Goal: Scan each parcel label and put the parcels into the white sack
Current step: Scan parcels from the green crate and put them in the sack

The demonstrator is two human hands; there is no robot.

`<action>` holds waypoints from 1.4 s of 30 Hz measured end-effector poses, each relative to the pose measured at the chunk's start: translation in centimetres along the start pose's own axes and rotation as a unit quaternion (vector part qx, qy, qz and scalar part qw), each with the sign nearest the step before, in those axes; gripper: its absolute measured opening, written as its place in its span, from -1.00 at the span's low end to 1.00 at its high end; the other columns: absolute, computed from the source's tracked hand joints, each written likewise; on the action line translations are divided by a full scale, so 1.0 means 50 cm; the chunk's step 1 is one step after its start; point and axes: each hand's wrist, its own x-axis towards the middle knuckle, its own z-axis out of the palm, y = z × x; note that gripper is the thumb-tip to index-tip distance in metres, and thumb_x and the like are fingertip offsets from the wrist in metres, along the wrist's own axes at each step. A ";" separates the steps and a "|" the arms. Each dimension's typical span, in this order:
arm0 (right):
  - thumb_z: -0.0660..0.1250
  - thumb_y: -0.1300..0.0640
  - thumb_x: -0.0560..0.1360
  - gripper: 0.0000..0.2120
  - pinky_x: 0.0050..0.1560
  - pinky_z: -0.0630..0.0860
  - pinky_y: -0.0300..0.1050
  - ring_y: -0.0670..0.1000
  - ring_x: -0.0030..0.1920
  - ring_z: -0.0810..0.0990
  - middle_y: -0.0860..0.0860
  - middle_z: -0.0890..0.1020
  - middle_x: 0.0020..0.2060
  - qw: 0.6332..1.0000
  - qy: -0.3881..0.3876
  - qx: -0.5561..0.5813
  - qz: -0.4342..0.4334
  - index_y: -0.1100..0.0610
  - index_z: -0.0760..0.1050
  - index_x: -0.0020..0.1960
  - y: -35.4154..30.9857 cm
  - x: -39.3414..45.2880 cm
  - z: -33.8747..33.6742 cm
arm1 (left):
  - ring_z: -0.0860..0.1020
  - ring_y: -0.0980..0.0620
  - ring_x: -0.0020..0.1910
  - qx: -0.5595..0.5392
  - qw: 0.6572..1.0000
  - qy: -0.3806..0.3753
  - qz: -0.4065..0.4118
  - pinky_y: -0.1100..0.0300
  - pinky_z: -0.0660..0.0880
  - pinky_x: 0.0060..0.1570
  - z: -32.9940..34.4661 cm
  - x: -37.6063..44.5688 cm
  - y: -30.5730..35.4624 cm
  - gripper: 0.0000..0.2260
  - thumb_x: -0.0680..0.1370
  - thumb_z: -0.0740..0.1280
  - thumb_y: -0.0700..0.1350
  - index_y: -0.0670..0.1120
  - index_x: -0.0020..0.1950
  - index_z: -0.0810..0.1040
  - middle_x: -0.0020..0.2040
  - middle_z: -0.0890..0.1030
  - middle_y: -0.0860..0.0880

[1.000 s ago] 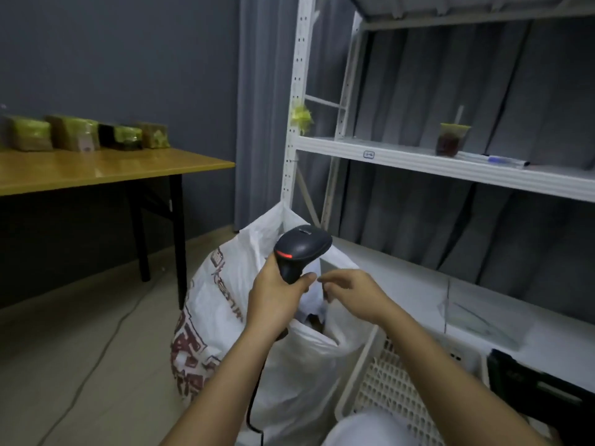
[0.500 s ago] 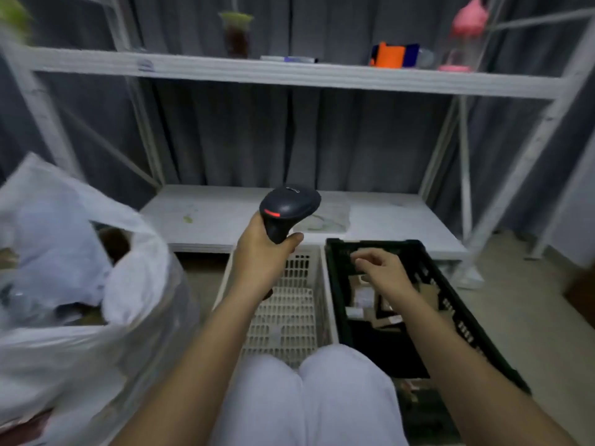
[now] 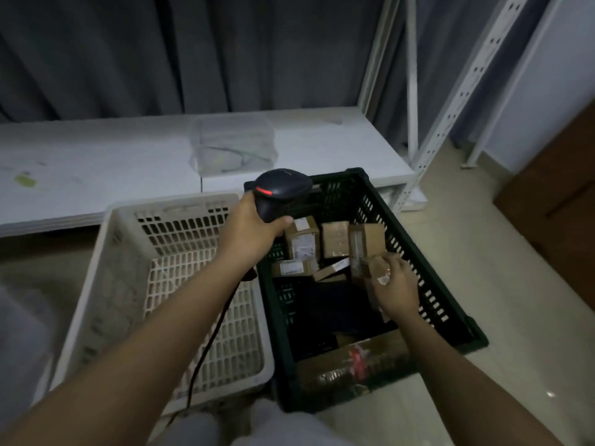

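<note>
Gripping scanner [image 3: 280,192] upright, left hand [image 3: 254,226]; right hand [image 3: 394,286] grasping upright parcel [image 3: 365,249] in crate [image 3: 428,278].

A dim stockroom or parcel-sorting corner. White slotted-steel shelving [image 3: 463,91] stands against grey curtains [image 3: 193,53]. A black plastic crate [image 3: 428,272] holds small cardboard parcels [image 3: 335,239].

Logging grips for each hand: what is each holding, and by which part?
Left hand grips the scanner by its handle. Right hand pinches a small parcel at its near end.
</note>
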 end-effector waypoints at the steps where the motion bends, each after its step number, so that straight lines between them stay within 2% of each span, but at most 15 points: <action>1: 0.39 0.03 0.48 -0.40 0.34 0.29 0.13 0.26 0.41 0.25 0.17 0.25 0.46 0.999 -0.016 -0.026 0.018 0.10 0.29 0.46 0.006 0.010 0.001 | 0.62 -0.14 0.00 0.002 1.000 -0.011 -0.002 -0.15 0.55 0.05 0.015 0.018 -0.009 -0.56 0.41 0.51 -0.04 0.05 0.22 0.45 0.04 0.62 -0.06; 4: 0.28 -0.14 0.55 -0.28 0.43 0.14 0.25 0.27 0.51 -0.10 0.08 -0.15 0.56 0.986 -0.097 -0.127 0.040 -0.07 -0.01 0.57 0.026 0.051 0.024 | 0.63 -0.15 -0.03 0.006 0.999 -0.031 -0.007 -0.17 0.55 0.04 0.056 0.059 -0.033 -0.55 0.34 0.51 0.02 0.07 0.18 0.46 0.01 0.63 -0.07; 6: 0.25 -0.22 0.53 -0.30 0.45 0.10 0.25 0.29 0.51 -0.17 0.11 -0.22 0.55 0.976 -0.123 -0.177 0.036 -0.09 0.01 0.55 0.036 0.072 0.046 | 0.63 -0.15 -0.03 0.007 0.999 -0.038 -0.012 -0.17 0.55 0.04 0.076 0.078 -0.050 -0.50 0.30 0.50 0.06 0.09 0.20 0.46 0.02 0.64 -0.05; 10: 0.37 -0.16 0.47 -0.32 0.39 0.23 0.17 0.31 0.48 0.03 0.24 -0.04 0.51 0.978 -0.101 -0.174 0.055 0.04 0.12 0.43 0.035 0.092 0.069 | 0.61 -0.14 -0.01 0.014 0.999 -0.050 -0.015 -0.14 0.54 0.07 0.093 0.094 -0.075 -0.53 0.37 0.54 -0.03 0.05 0.23 0.47 0.03 0.63 -0.04; 13: 0.44 -0.11 0.38 -0.29 0.24 0.36 0.10 0.25 0.34 0.23 0.20 0.17 0.37 0.978 -0.072 -0.192 0.031 0.09 0.16 0.36 0.013 0.092 0.056 | 0.61 -0.15 0.00 0.001 0.999 -0.048 -0.017 -0.16 0.55 0.05 0.091 0.090 -0.084 -0.56 0.38 0.54 -0.08 0.04 0.20 0.47 0.01 0.62 -0.07; 17: 0.53 -0.05 0.29 -0.25 0.19 0.38 0.08 0.24 0.29 0.26 0.19 0.21 0.31 0.999 0.026 -0.021 -0.016 0.15 0.26 0.33 -0.046 0.070 0.010 | 0.62 -0.17 -0.03 -0.020 0.999 -0.044 -0.025 -0.16 0.56 0.03 0.066 0.060 -0.068 -0.61 0.40 0.53 -0.10 0.06 0.14 0.46 -0.05 0.61 -0.06; 19: 0.56 -0.01 0.25 -0.23 0.24 0.39 0.03 0.15 0.29 0.27 0.09 0.21 0.28 0.995 0.041 0.083 -0.044 0.08 0.27 0.35 -0.098 0.050 -0.025 | 0.62 -0.16 -0.01 -0.038 0.998 -0.031 -0.027 -0.14 0.56 0.05 0.047 0.037 -0.051 -0.61 0.41 0.52 -0.10 0.04 0.17 0.46 -0.01 0.61 -0.07; 22: 0.53 -0.09 0.27 -0.24 0.19 0.41 -0.16 0.02 0.21 0.37 -0.03 0.19 0.19 0.976 0.009 0.209 -0.060 -0.02 0.27 0.37 -0.196 0.009 -0.083 | 0.63 -0.13 -0.01 -0.057 0.998 -0.001 -0.033 -0.13 0.55 0.08 0.008 -0.014 -0.021 -0.62 0.41 0.52 -0.09 0.06 0.14 0.45 0.05 0.62 -0.08; 25: 0.50 -0.05 0.40 -0.37 -0.07 0.34 -0.44 -0.04 0.12 0.40 -0.01 0.24 0.20 0.960 -0.042 0.268 -0.067 -0.03 0.28 0.36 -0.299 -0.043 -0.132 | 0.61 -0.12 0.00 -0.088 0.994 0.061 -0.031 -0.04 0.55 0.05 -0.050 -0.072 -0.001 -0.64 0.42 0.51 -0.10 0.01 0.14 0.48 0.03 0.64 -0.10; 27: 0.49 -0.08 0.40 -0.40 0.02 0.38 -0.37 -0.05 0.12 0.40 0.00 0.26 0.21 0.948 -0.070 0.302 -0.078 -0.04 0.29 0.33 -0.361 -0.076 -0.152 | 0.58 -0.06 -0.02 -0.111 0.987 0.111 -0.028 0.10 0.49 -0.04 -0.096 -0.113 0.009 -0.62 0.43 0.50 -0.15 -0.07 0.21 0.49 0.01 0.62 -0.07; 30: 0.50 -0.11 0.38 -0.41 0.28 0.45 -0.02 0.02 0.16 0.44 0.05 0.28 0.24 0.923 -0.112 0.362 -0.073 -0.06 0.30 0.30 -0.442 -0.130 -0.164 | 0.58 -0.05 0.02 -0.141 0.973 0.183 -0.025 0.14 0.45 -0.01 -0.159 -0.168 0.009 -0.59 0.44 0.49 -0.18 -0.12 0.25 0.49 0.00 0.60 -0.03; 33: 0.52 -0.15 0.32 -0.38 0.29 0.47 0.06 0.08 0.18 0.48 0.07 0.31 0.26 0.907 -0.140 0.391 -0.070 -0.08 0.33 0.27 -0.489 -0.182 -0.145 | 0.54 0.02 0.08 -0.150 0.960 0.236 -0.031 0.18 0.40 0.05 -0.213 -0.208 -0.001 -0.56 0.45 0.48 -0.16 -0.10 0.29 0.45 0.09 0.58 0.00; 36: 0.54 -0.19 0.22 -0.33 0.18 0.56 0.02 0.07 0.15 0.54 0.10 0.40 0.27 0.881 -0.173 0.438 -0.035 -0.08 0.37 0.23 -0.499 -0.228 -0.103 | 0.54 -0.01 0.10 -0.147 0.950 0.272 -0.039 0.16 0.42 0.09 -0.261 -0.233 -0.025 -0.55 0.44 0.49 -0.20 -0.14 0.29 0.46 0.12 0.59 -0.06; 39: 0.47 0.03 0.45 -0.52 -0.18 0.61 -0.23 0.00 0.03 0.59 0.13 0.51 0.18 0.830 -0.191 0.524 0.023 0.09 0.37 0.28 -0.508 -0.260 -0.080 | 0.60 -0.10 0.08 -0.158 0.948 0.268 -0.065 -0.11 0.50 0.18 -0.301 -0.247 -0.059 -0.53 0.40 0.52 -0.19 -0.11 0.26 0.48 0.09 0.64 -0.10; 42: 0.43 0.07 0.48 -0.57 -0.23 0.60 -0.23 0.04 0.01 0.61 0.15 0.51 0.16 0.825 -0.224 0.518 0.021 0.13 0.32 0.24 -0.516 -0.268 -0.067 | 0.61 -0.08 0.07 -0.169 0.952 0.244 -0.069 -0.13 0.52 0.16 -0.324 -0.256 -0.072 -0.56 0.40 0.52 -0.23 -0.12 0.24 0.50 0.07 0.64 -0.09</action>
